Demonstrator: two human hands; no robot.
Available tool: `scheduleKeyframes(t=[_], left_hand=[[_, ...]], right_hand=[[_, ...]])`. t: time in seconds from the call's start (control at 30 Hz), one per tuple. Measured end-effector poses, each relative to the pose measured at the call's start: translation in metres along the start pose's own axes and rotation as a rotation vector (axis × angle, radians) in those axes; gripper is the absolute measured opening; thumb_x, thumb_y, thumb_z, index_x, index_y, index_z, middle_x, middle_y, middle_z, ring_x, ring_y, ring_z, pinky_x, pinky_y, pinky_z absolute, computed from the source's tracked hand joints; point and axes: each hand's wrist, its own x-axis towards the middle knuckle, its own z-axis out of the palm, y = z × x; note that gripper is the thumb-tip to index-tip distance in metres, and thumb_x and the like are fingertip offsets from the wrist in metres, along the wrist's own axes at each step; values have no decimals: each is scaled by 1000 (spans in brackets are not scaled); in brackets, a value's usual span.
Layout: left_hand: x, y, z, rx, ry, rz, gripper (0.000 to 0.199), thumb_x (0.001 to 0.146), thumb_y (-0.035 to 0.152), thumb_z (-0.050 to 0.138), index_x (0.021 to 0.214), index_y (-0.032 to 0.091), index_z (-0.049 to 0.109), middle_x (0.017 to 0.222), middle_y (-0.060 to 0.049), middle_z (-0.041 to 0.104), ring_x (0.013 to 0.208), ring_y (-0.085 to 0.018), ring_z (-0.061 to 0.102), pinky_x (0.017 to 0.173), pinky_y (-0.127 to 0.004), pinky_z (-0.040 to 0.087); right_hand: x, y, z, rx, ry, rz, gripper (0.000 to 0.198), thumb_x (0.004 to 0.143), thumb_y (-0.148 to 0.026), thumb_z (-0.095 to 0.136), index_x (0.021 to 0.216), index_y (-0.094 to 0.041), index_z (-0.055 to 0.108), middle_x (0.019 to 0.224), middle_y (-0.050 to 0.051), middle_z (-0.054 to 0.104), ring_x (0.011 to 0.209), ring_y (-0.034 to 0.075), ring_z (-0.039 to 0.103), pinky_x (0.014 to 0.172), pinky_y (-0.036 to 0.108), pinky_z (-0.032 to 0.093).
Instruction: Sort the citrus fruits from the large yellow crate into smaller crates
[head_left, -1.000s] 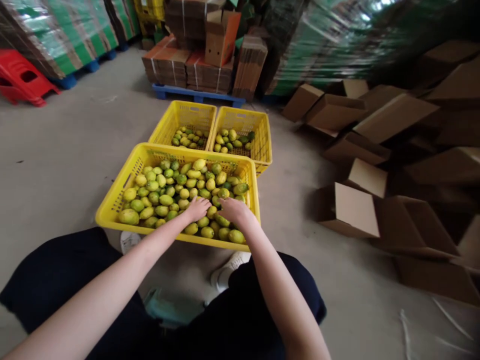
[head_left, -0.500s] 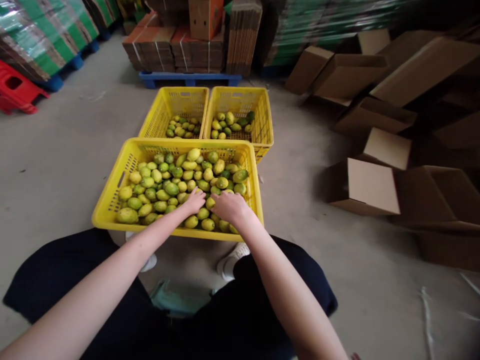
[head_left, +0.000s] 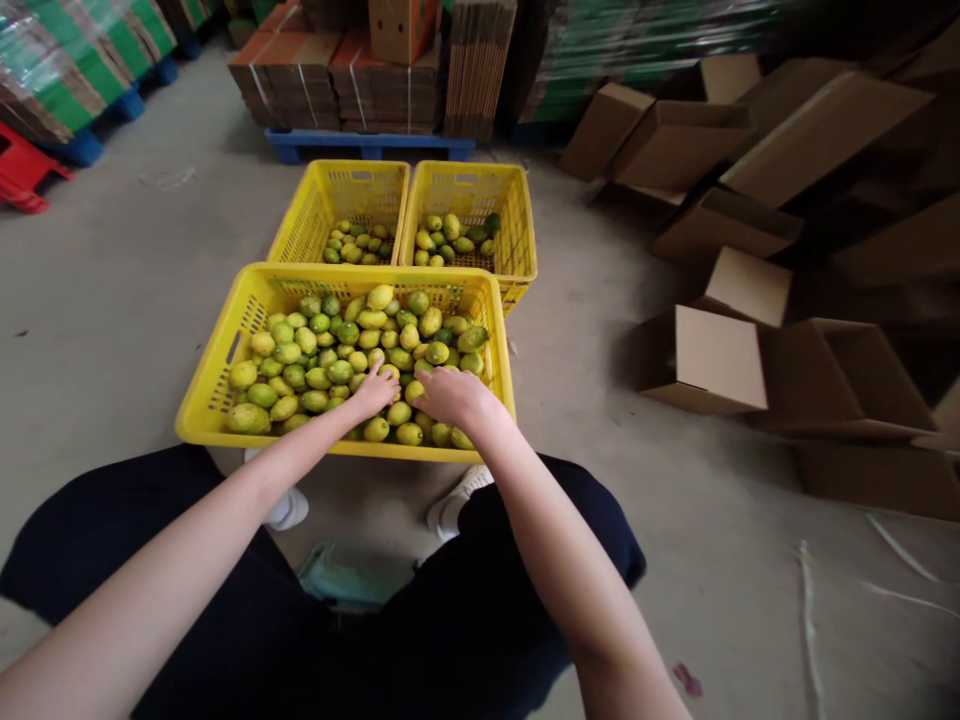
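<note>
Leftmost, partly visible red plastic item point(head_left: 26, 170); centre, yellow perforated plastic crate point(head_left: 217, 438) of green-yellow oval fruit point(head_left: 340, 371); left hand point(head_left: 373, 391) touching fruit, fingers apart; right hand point(head_left: 454, 396) over fruit, grip unclear; rightward, brown cardboard boxes point(head_left: 720, 350) crowd floor.

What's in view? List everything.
Front crate: 1, yellow, centre
Rear crates: 2, yellow, beyond it
Fruit: many, green and yellow, all crates
Cartons: many, brown, right
Flat cartons: many, brown and orange, back
Pallets: several, blue, back
Wrapped stacks: several, green, back
Stool: 1, red, left
Strips: few, white, lower right
Scrap: 1, reddish, bottom
Unclear thing: 1, teal, bottom
Shoes: 2, white, below crate
Trousers: 1, navy, bottom
Left hand, right hand: 2, bare, at fruit
</note>
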Motion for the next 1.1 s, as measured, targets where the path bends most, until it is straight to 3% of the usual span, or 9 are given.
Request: scheduleKeyframes(t=[0.13, 0.23, 0.33, 0.43, 0.6, 0.8, 0.9, 1.0, 1.1], left_hand=[[-4, -12, -40, 3, 100, -32, 34, 98, 26, 40, 101, 24, 74, 115, -3, 71, 120, -24, 50, 119, -51, 19], [-5, -16, -57, 54, 43, 27, 34, 97, 32, 42, 109, 24, 73, 118, -5, 70, 115, -24, 53, 111, -42, 31], [-4, -10, -45, 138, -25, 89, 33, 90, 28, 53, 115, 20, 71, 121, -10, 67, 118, -26, 53, 103, -38, 38], [0, -2, -14, 171, -68, 104, 28, 81, 17, 59, 105, 17, 73, 121, -12, 66, 121, -29, 51, 103, -39, 37], [10, 4, 25, 222, -86, 75, 37, 90, 7, 40, 106, 19, 71, 120, -11, 67, 123, -26, 52, 108, -40, 35], [15, 6, 31, 264, -86, 47, 32, 94, 7, 44, 105, 19, 71, 121, -12, 66, 123, -25, 55, 108, -41, 41], [17, 11, 32, 274, -79, 33, 24, 96, 23, 55, 117, 18, 66, 127, -12, 63, 117, -24, 59, 102, -45, 48], [17, 18, 31, 267, -71, 6, 34, 95, 37, 59, 124, 19, 61, 130, -10, 60, 112, -22, 61, 96, -46, 53], [10, 22, 25, 220, -53, -10, 23, 95, 17, 54, 114, 17, 68, 123, -13, 65, 120, -27, 58, 104, -47, 46]], right_hand=[[2, 3, -1, -17, -21, 41, 44, 97, -32, 49, 137, -14, 55, 133, 19, 65, 120, 32, 64, 94, 39, 51], [7, 1, -1, -23, -13, 55, 40, 97, -29, 49, 133, -14, 57, 131, 19, 66, 119, 32, 65, 93, 38, 51], [11, -5, -3, -23, -8, 32, 42, 96, -29, 51, 133, -12, 57, 131, 20, 66, 119, 32, 65, 93, 38, 51], [12, -9, -6, -18, 5, -8, 45, 95, -32, 51, 136, -13, 54, 132, 20, 65, 121, 31, 64, 94, 37, 50], [9, -6, -8, -17, 5, 2, 43, 96, -32, 48, 135, -14, 54, 134, 19, 64, 120, 30, 64, 94, 37, 50], [9, 0, -11, -27, 3, 37, 41, 97, -20, 41, 133, -11, 56, 132, 21, 64, 122, 32, 62, 97, 41, 48], [10, 0, -11, -23, 0, 23, 41, 96, -20, 40, 133, -11, 56, 132, 21, 64, 121, 31, 63, 95, 39, 49], [11, 0, -10, -27, 1, 15, 42, 96, -20, 39, 134, -12, 55, 131, 20, 64, 119, 30, 65, 93, 37, 50], [13, 0, -7, -37, -1, 17, 41, 96, -19, 40, 134, -12, 56, 130, 20, 65, 117, 31, 66, 91, 38, 52]])
